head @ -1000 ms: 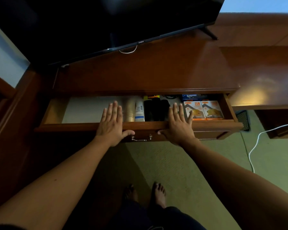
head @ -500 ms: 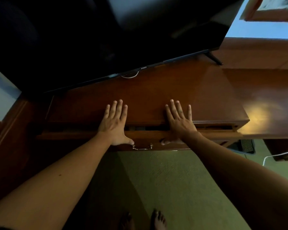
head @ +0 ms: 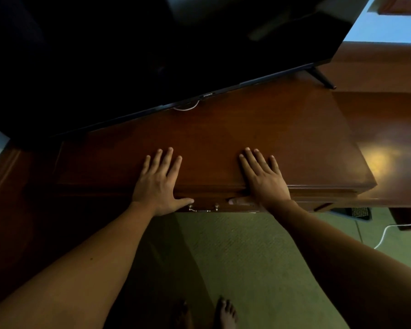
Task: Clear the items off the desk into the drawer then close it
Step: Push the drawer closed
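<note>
Pretty much at the finish line here as far as I can tell. The drawer (head: 223,202) sits tucked under the front edge of the desk (head: 223,138), its front looking about flush with the wood above, so I'd call it closed or a hair away from it. The left hand (head: 158,184) lies flat with its fingers straight and spread over the desk edge, thumb stuck out along the drawer front right next to the little metal handle (head: 203,208). The right hand (head: 265,181) is the same deal, fingers flat and apart on the desktop, palm over the edge; neither one is gripping anything. The desk surface I can see has nothing loose on it, just the TV (head: 176,55) standing at the back with a white cable (head: 186,107) peeking out beneath it. What I can't check: the drawer's contents are totally hidden now, the room is dim, and the TV blocks the back of the desk, so anything behind it is a mystery. The right thumb is mostly tucked out of sight too. Whether there's a tiny gap left at the drawer is hard to say from this angle.
</note>
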`<state>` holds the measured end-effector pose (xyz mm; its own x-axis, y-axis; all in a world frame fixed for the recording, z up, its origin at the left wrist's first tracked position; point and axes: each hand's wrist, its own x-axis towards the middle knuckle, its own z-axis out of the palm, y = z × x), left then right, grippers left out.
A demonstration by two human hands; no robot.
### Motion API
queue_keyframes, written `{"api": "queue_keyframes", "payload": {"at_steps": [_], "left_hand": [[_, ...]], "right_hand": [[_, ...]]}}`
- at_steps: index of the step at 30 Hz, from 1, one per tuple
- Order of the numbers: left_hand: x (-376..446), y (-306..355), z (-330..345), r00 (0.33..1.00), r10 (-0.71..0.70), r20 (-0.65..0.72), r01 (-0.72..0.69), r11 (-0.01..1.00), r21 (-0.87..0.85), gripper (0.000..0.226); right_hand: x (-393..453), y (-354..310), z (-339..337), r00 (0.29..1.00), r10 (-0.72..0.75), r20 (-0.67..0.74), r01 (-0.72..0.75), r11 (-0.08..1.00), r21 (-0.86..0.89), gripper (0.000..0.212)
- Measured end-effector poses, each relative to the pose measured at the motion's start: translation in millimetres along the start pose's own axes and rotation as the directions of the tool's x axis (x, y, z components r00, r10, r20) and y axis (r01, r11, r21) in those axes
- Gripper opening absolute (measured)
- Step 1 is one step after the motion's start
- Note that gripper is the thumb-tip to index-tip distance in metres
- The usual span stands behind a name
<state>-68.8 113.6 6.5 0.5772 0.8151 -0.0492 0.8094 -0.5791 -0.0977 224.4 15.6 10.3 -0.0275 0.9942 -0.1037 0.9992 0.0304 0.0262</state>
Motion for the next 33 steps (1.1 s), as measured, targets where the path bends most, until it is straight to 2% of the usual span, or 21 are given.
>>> {"api": "queue_keyframes", "payload": {"at_steps": [6, 17, 23, 28, 31, 33], "left_hand": [[2.4, -1.4, 10.6, 0.998, 0.011, -0.067, -0.013, 1.000, -0.024, 0.113], [3.5, -2.1, 10.5, 1.000, 0.008, -0.025, -0.008, 0.999, -0.033, 0.112], [4.0, -2.2, 6.9, 1.000, 0.007, 0.016, -0.007, 0.999, -0.040, 0.112], [2.3, -0.6, -6.7, 0.996, 0.011, 0.087, -0.007, 0.999, -0.036, 0.111], [-0.7, -1.4, -25.6, 0.980, 0.031, 0.195, -0.021, 0.998, -0.053, 0.104], [-1.4, -2.3, -45.3, 0.956, 0.017, 0.293, 0.023, 0.991, -0.131, 0.098]], "right_hand": [[0.1, -0.7, 6.5, 0.998, 0.002, -0.056, -0.002, 1.000, -0.007, 0.117], [-0.6, -2.3, 5.8, 0.998, 0.018, -0.059, -0.020, 1.000, -0.021, 0.117], [3.0, -2.4, 5.2, 0.999, 0.047, 0.017, -0.046, 0.998, -0.037, 0.123], [0.3, -14.1, -6.7, 0.993, 0.102, 0.065, -0.106, 0.993, 0.048, 0.123], [0.2, -22.7, -19.3, 0.980, 0.145, 0.139, -0.163, 0.979, 0.124, 0.117], [0.9, -30.2, -35.3, 0.964, 0.168, 0.204, -0.207, 0.959, 0.191, 0.106]]}}
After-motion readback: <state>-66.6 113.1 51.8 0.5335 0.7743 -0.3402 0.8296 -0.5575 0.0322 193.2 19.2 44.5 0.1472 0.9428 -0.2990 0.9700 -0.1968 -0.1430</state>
